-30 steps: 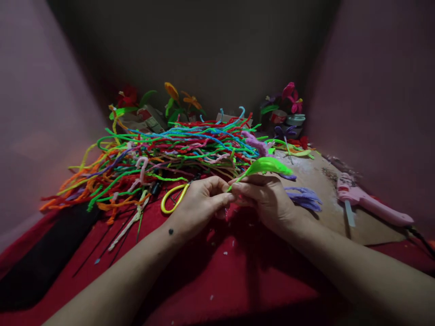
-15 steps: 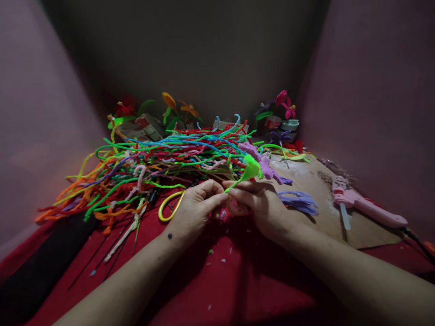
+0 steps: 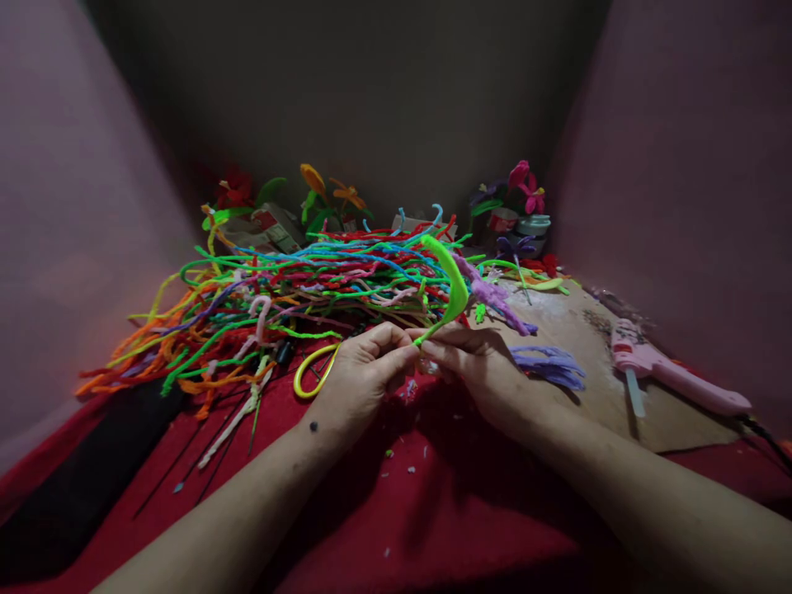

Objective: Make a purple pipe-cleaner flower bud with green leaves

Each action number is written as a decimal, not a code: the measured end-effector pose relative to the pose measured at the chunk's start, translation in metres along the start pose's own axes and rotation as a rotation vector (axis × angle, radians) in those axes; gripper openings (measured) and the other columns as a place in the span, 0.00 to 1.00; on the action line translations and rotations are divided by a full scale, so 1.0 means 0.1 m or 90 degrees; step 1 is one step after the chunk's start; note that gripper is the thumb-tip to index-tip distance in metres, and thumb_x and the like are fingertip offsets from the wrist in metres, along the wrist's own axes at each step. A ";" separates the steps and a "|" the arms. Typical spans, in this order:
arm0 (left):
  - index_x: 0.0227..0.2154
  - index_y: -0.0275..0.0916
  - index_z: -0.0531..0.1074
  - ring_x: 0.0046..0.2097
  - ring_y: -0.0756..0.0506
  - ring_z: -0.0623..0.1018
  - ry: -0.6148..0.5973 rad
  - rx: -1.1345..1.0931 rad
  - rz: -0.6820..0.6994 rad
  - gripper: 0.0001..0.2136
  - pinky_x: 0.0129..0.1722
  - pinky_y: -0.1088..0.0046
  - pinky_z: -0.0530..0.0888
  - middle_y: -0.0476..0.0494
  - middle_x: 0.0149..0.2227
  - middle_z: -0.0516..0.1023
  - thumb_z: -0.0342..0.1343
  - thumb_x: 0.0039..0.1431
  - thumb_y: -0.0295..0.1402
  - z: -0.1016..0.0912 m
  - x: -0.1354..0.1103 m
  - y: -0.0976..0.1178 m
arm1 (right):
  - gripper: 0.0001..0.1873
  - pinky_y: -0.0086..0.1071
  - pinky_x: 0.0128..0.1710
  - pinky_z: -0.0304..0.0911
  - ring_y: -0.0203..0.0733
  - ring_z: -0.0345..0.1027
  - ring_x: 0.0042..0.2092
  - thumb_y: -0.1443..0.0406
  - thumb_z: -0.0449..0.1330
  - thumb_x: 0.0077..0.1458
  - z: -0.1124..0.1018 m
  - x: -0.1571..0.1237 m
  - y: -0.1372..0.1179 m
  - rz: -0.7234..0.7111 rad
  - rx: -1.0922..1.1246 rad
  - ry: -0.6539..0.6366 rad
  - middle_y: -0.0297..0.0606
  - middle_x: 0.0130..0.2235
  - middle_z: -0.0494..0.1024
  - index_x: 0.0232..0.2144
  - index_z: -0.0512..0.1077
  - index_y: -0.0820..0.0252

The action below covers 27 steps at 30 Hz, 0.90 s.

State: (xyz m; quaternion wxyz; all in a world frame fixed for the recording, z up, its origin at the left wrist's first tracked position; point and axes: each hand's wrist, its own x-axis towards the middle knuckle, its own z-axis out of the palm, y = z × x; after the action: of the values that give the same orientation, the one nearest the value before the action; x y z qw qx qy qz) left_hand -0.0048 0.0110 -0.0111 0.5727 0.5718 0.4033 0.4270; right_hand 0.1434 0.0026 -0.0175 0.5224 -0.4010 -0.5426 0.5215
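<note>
Between my hands stands a bright green pipe-cleaner leaf, its long curved blade pointing up and away from me. My left hand pinches the lower end of its thin stem between thumb and forefinger. From the other side, my right hand grips the same stem with thumb and fingers, close to the left fingertips. Just behind the leaf lies a fuzzy lilac piece. A yellow loop handle shows beside my left hand, partly hidden by it. Scraps of fluff dot the red cloth below.
A heap of coloured pipe cleaners spreads across the back left. On the cardboard at right rest a pink glue gun and a purple pipe-cleaner bundle. Pipe-cleaner flowers stand behind. A black strip lies at left.
The green leaf has turned in my fingers, so its blade now shows as a tall curve instead of a short folded shape. Both hands keep their pinch on the stem.
</note>
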 end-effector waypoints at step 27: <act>0.23 0.34 0.68 0.12 0.59 0.59 -0.087 -0.106 -0.073 0.11 0.12 0.84 0.56 0.53 0.16 0.68 0.55 0.54 0.36 -0.05 0.01 -0.02 | 0.11 0.37 0.45 0.57 0.40 0.68 0.35 0.61 0.58 0.51 -0.04 0.02 0.02 -0.077 -0.040 -0.082 0.36 0.26 0.76 0.23 0.77 0.60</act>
State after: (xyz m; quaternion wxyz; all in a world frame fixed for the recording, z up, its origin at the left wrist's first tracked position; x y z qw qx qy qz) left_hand -0.0089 0.0140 -0.0137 0.6677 0.5264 0.3584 0.3857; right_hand 0.1470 0.0057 -0.0198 0.5040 -0.3492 -0.6141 0.4969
